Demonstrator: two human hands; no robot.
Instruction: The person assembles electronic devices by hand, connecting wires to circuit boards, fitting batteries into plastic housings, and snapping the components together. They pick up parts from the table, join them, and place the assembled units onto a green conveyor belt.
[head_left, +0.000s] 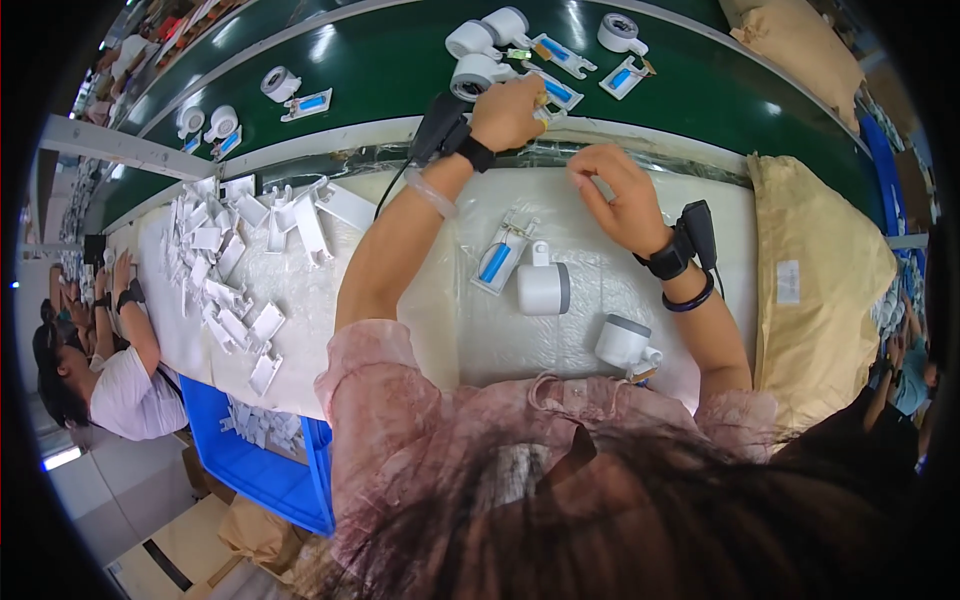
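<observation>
Head view, one frame, logged from my remote station.

Green conveyor belt (pixel 380 70) arcs across the top of the frame and carries several white cylinders and flat white holders with blue inserts. Below it, the counter (pixel 590 345) fills the centre, covered in pale wrinkled sheeting. A tan padded cover (pixel 815 290) lies at the right edge of the counter. A blue bin (pixel 250 470) sits at lower left, under the counter's near edge. A heap of white plastic brackets (pixel 235 265) spreads over the left part of the counter.

Left hand (pixel 508 112) is stretched to the upper centre, at the near edge of the belt. Its grip is closed on a white holder with a blue insert (pixel 556 96), just beside a white cylinder (pixel 476 74). A black wrist unit is strapped on that arm.

Right hand (pixel 620 200) hovers over the counter, right of centre. Fingers are curled, tips drawn together; I cannot tell whether they pinch anything.

On the counter between the arms: a white and grey cylinder (pixel 543 288) touching a second blue-insert holder (pixel 498 260). A smaller white cylinder (pixel 625 343) lies near the right forearm, lower down.

Another person (pixel 120 385) sits at far left.
</observation>
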